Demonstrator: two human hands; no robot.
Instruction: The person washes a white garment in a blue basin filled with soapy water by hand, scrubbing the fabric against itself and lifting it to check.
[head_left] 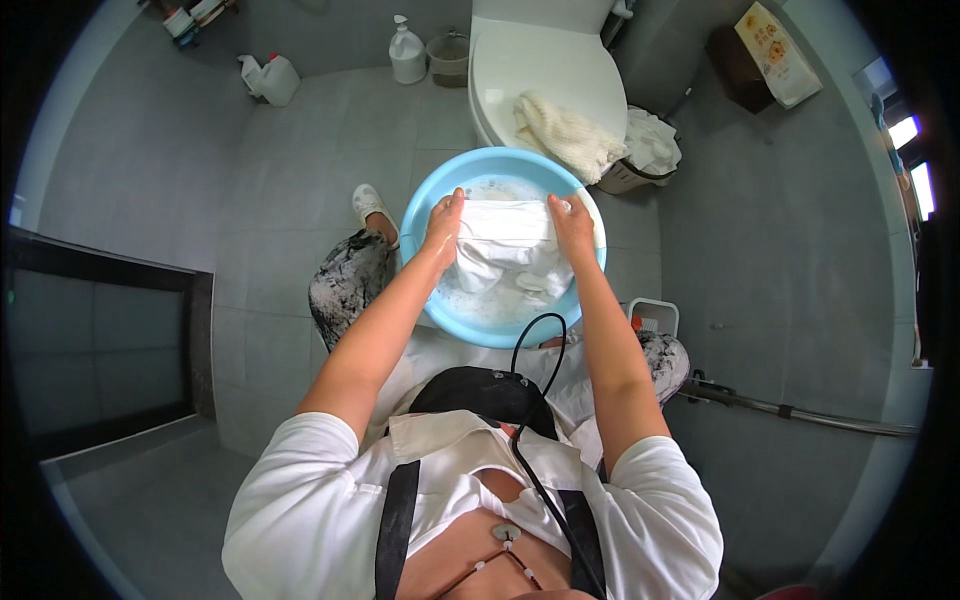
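My left hand and my right hand grip opposite sides of a wet white cloth. It is stretched between them, with a flat, band-like upper edge and loose folds hanging below. I hold it over a round light-blue basin, and its lower folds reach the sudsy water inside. Both thumbs lie along the cloth's sides; the other fingers are mostly hidden. A bit of white foam shows by my right thumb. Which kind of garment the cloth is, I cannot tell.
Beyond the basin stands a white toilet with a cream knitted cloth on its lid. A lined waste bin is beside it. A pump bottle and small bucket stand left. A black cable hangs before me.
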